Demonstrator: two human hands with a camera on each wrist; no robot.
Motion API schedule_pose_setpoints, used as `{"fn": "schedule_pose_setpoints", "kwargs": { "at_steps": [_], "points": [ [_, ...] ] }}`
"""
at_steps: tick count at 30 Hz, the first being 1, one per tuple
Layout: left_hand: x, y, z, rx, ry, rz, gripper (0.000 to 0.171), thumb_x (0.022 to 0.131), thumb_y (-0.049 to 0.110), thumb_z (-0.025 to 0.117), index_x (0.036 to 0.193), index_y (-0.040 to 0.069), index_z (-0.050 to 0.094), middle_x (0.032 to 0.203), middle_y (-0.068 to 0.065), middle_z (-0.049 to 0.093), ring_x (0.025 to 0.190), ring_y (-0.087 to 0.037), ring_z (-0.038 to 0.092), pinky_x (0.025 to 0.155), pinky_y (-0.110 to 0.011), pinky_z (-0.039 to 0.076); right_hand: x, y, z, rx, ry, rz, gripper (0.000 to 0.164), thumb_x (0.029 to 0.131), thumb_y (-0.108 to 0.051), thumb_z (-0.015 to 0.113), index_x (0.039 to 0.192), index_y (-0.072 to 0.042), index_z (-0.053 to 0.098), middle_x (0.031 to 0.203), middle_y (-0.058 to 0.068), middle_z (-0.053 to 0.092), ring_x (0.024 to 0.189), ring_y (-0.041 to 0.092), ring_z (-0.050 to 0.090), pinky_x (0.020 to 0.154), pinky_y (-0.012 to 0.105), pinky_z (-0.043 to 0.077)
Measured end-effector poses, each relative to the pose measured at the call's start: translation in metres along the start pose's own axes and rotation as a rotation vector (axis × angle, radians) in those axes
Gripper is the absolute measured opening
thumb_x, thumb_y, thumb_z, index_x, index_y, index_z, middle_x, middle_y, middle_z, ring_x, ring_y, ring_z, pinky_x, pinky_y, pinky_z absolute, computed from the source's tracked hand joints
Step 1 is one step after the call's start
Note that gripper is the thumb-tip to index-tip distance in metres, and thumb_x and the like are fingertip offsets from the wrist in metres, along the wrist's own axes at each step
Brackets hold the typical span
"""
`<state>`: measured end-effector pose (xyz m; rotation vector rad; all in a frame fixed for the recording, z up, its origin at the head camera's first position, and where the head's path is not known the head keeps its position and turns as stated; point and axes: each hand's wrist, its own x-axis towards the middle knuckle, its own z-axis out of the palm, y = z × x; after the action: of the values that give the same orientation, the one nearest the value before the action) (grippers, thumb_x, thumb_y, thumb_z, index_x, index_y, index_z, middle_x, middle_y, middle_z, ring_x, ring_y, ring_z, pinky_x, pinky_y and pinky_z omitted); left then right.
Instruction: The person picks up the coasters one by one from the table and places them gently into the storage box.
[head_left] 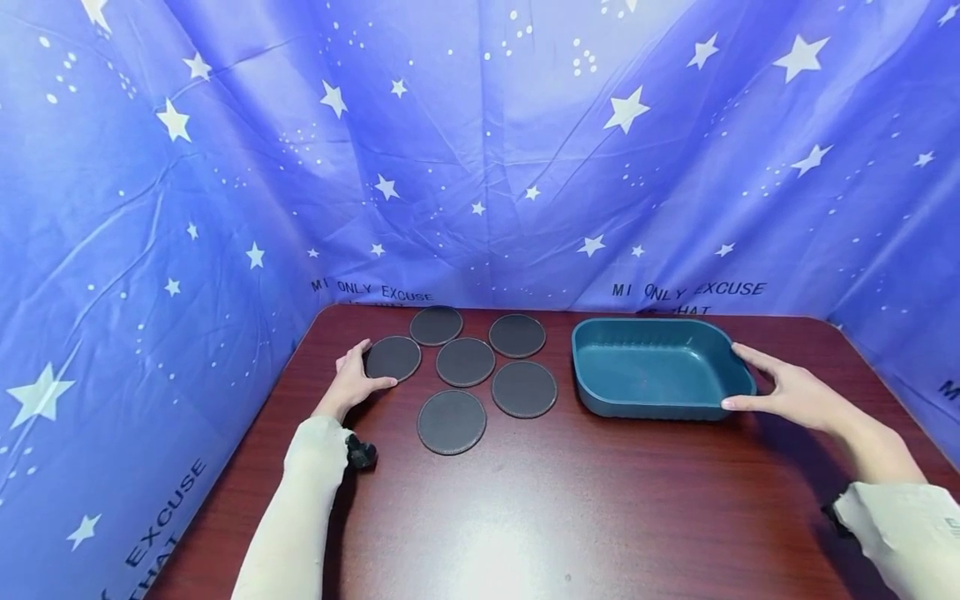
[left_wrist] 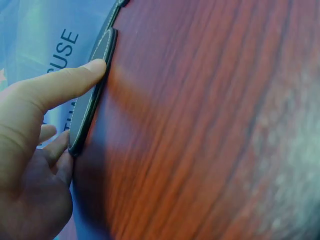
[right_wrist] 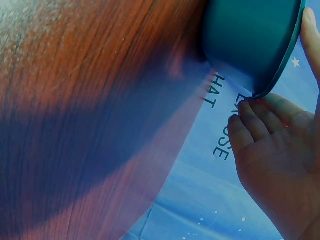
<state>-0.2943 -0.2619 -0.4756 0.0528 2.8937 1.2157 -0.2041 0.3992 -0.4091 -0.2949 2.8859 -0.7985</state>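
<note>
Coaster (head_left: 394, 359) in L hand (head_left: 352, 383), teal tray (head_left: 645, 411) in R hand (head_left: 798, 396)

Coaster = dark, round, pale stitching nr the edge; sits far L on the surface (head_left: 600, 500), leftmost of six. L grip holds it across its L side: thumb on the near edge, fingers at the far edge. Can't tell if it's flat or slightly raised.

Other five lie flat just R of it, approx. two loose rows: rear coaster (head_left: 437, 326) behind & R, v. close; centre coaster (head_left: 465, 362) to the R; front coaster (head_left: 452, 422) nearest the viewer; far-R coaster (head_left: 517, 335) at back w/ near-R coaster (head_left: 524, 389) in front of it.

Teal tray stands upright on the surface, R of all the coasters, nr the back edge; rounded corners, nothing inside. R grip is spread wide across its R end, thumb at the near corner, fingers on the far side under the rim, holding it.

Both arms in pale sleeves: L sleeve (head_left: 288, 508), R sleeve (head_left: 900, 533). Black wrist unit (head_left: 362, 452) at L cuff. Surface = reddish-brown wood grain w/ bright glare, mid-front. Blue cloth (head_left: 480, 125) behind & both sides, white stars, dots, some black lettering.
</note>
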Motion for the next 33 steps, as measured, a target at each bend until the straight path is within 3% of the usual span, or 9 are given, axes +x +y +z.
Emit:
{"fn": "schedule_pose_setpoints", "kwargs": {
  "at_steps": [5,11,17,22,24,27,30,33],
  "points": [
    [-0.004,-0.003,0.001,-0.048,0.041,0.030,0.109,0.075,0.021,0.086,0.155,-0.004,0.016,0.154,-0.028,0.031,0.138,-0.046,0.021,0.117,-0.058,0.022,0.001,-0.002,0.002,-0.002,0.006,-0.006,0.104,0.085,-0.041,0.077,0.158,-0.001,0.016,0.158,0.035,0.023,0.139,0.060,0.027,0.098,0.074,0.033],
    [-0.006,0.001,-0.004,-0.034,0.050,0.029,0.107,0.076,0.017,0.086,0.155,0.000,0.016,0.154,-0.027,0.033,0.139,-0.045,0.025,0.119,-0.058,0.023,0.003,-0.002,0.002,-0.009,0.029,-0.020,0.103,0.084,-0.039,0.078,0.158,0.000,0.018,0.156,0.036,0.027,0.136,0.060,0.030,0.099,0.072,0.034],
    [-0.007,0.005,-0.003,-0.039,0.100,0.058,0.105,0.074,0.014,0.087,0.153,-0.003,0.019,0.151,-0.031,0.031,0.139,-0.044,0.033,0.120,-0.055,0.026,0.003,-0.003,0.001,-0.004,0.030,-0.020,0.102,0.084,-0.038,0.078,0.158,0.000,0.018,0.156,0.036,0.026,0.136,0.059,0.031,0.099,0.071,0.034],
    [-0.011,0.003,-0.001,-0.058,0.153,-0.005,0.097,0.077,0.009,0.084,0.151,-0.006,0.024,0.148,-0.032,0.033,0.135,-0.044,0.039,0.117,-0.053,0.033,0.001,-0.003,0.003,0.007,0.027,-0.010,0.102,0.084,-0.038,0.078,0.157,0.001,0.018,0.156,0.036,0.026,0.137,0.060,0.030,0.099,0.072,0.033],
    [-0.012,0.003,-0.001,-0.116,0.165,-0.054,0.090,0.079,0.005,0.082,0.150,-0.004,0.027,0.146,-0.030,0.039,0.129,-0.042,0.046,0.108,-0.047,0.043,0.000,-0.003,0.003,0.010,0.030,-0.011,0.102,0.084,-0.038,0.078,0.157,0.001,0.018,0.156,0.036,0.026,0.137,0.060,0.029,0.100,0.073,0.033],
    [-0.013,0.006,-0.003,-0.234,0.174,-0.119,0.080,0.083,0.001,0.076,0.150,0.000,0.031,0.142,-0.027,0.047,0.115,-0.037,0.059,0.087,-0.024,0.051,0.000,-0.002,0.003,0.006,0.034,-0.011,0.102,0.084,-0.038,0.078,0.157,0.001,0.018,0.155,0.036,0.027,0.137,0.060,0.029,0.100,0.072,0.033],
    [-0.016,0.008,-0.005,-0.362,0.166,-0.162,0.075,0.086,-0.003,0.072,0.150,0.002,0.033,0.141,-0.026,0.049,0.098,-0.017,0.065,0.072,-0.009,0.049,-0.002,-0.001,0.003,0.003,0.033,-0.007,0.102,0.084,-0.038,0.077,0.158,0.000,0.018,0.155,0.036,0.027,0.136,0.060,0.030,0.099,0.072,0.033],
    [-0.018,0.008,-0.006,-0.487,0.155,-0.183,0.073,0.088,-0.007,0.068,0.151,0.002,0.033,0.142,-0.026,0.047,0.082,0.004,0.061,0.068,-0.005,0.050,-0.003,-0.001,0.004,0.012,0.028,-0.005,0.102,0.085,-0.038,0.077,0.158,0.001,0.017,0.155,0.036,0.026,0.137,0.060,0.029,0.099,0.073,0.034]
  ]
}}
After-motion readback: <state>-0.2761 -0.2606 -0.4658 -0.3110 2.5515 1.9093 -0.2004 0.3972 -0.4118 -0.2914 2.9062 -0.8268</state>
